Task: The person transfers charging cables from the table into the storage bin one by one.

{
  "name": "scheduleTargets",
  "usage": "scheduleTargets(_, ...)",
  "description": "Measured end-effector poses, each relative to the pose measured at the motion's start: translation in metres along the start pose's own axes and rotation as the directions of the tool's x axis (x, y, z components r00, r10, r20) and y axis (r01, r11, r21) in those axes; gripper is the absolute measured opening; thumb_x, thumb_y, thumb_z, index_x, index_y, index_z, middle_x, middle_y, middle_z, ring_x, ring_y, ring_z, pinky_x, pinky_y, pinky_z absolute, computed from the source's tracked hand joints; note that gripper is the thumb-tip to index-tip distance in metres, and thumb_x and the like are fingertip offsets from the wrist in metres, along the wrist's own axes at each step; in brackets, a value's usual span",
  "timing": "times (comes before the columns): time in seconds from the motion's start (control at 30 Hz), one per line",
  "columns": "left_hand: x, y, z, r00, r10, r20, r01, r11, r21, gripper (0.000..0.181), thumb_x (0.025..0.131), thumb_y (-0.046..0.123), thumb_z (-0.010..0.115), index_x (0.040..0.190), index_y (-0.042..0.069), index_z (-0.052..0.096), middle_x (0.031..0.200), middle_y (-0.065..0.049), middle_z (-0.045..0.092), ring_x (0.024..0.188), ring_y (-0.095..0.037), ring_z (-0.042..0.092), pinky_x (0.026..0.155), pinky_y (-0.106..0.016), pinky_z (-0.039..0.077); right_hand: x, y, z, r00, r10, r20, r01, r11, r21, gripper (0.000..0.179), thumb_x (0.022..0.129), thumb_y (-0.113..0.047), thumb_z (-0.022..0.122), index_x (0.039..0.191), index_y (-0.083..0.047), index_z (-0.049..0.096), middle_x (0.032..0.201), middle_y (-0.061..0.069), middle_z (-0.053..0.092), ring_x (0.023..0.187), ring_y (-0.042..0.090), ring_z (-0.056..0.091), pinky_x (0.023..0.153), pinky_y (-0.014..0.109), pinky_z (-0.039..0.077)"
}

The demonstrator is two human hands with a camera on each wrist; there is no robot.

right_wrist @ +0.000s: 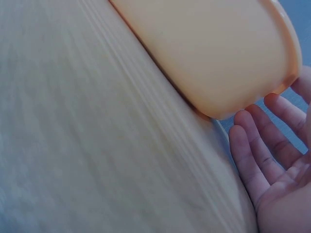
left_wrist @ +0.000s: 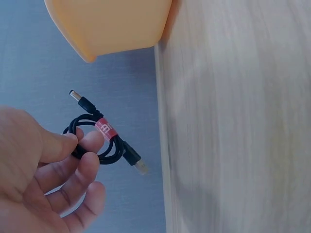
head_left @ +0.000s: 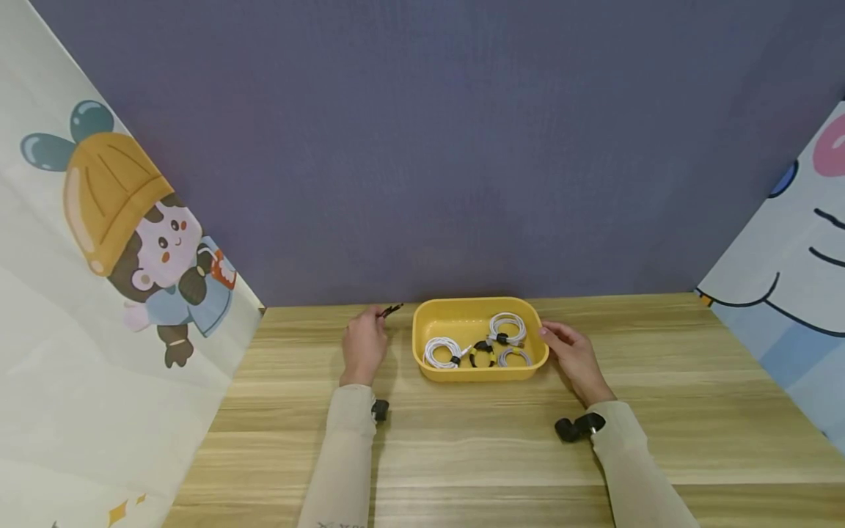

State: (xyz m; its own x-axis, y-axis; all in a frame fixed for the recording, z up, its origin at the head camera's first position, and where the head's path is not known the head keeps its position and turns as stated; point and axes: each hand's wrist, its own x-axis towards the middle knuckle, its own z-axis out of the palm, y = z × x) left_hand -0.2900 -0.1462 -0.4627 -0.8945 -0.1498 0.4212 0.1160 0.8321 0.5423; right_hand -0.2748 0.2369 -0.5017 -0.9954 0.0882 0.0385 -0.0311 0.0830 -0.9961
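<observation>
Thumb and fingers of my left hand (head_left: 365, 345) pinch a small coiled black cable (left_wrist: 109, 154), held left of the yellow basket (head_left: 475, 375). A red tie (left_wrist: 106, 128) wraps the coil, and a barrel plug (left_wrist: 86, 103) sticks out at one end. My right hand (head_left: 578, 361) holds the basket's right rim, its thumb at the edge and fingertips against the outer wall. Inside the basket lie two white coiled cables (head_left: 432, 356), a black-and-yellow coil (head_left: 483, 345) and a smaller grey coil (head_left: 504, 359).
The basket stands on a wood-grain table (head_left: 482, 455), near its back edge. A dark blue-grey panel (head_left: 422, 161) rises behind it. Panels with cartoon prints flank the table, the left one (head_left: 99, 381) pale. Each wrist carries a small black camera.
</observation>
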Motion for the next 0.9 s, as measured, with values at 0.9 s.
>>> scheduleTargets(0.9, -0.0002, 0.0096, -0.0051, 0.999, 0.037, -0.021, -0.037, 0.999, 0.000, 0.014, 0.092, 0.010, 0.060, 0.101, 0.009, 0.069, 0.084, -0.002, 0.070, 0.073, -0.024, 0.064, 0.061, -0.042, 0.051, 0.0001, -0.0006, -0.0001, 1.000, -0.001, 0.004, 0.001, 1.000, 0.004, 0.052, 0.089, -0.034, 0.063, 0.129, 0.000, 0.054, 0.119, 0.011, 0.058, 0.095, 0.012, 0.061, 0.073, 0.021, 0.052)
